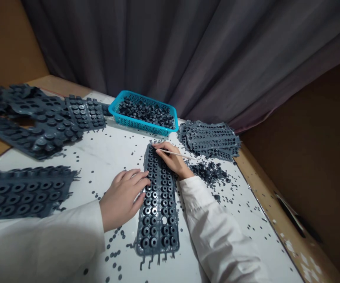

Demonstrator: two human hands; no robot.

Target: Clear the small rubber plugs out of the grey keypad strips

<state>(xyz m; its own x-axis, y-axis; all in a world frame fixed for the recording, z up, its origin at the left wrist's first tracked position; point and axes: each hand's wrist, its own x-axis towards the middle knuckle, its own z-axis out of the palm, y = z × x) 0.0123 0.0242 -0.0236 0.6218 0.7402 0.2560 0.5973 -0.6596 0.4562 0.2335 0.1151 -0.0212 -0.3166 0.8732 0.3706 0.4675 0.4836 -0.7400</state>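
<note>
A long dark grey rubber sheet studded with rows of small rings lies on the white table in front of me. My left hand rests flat on the sheet's left edge, fingers stretched out. My right hand is closed in a pinch on a thin pale stick, whose tip touches the sheet's far end. Both arms wear white sleeves.
A blue basket of loose dark rings stands at the back. Stacked rubber sheets lie at the far left, near left and right. A pile of loose rings and scattered bits cover the table. A curtain hangs behind.
</note>
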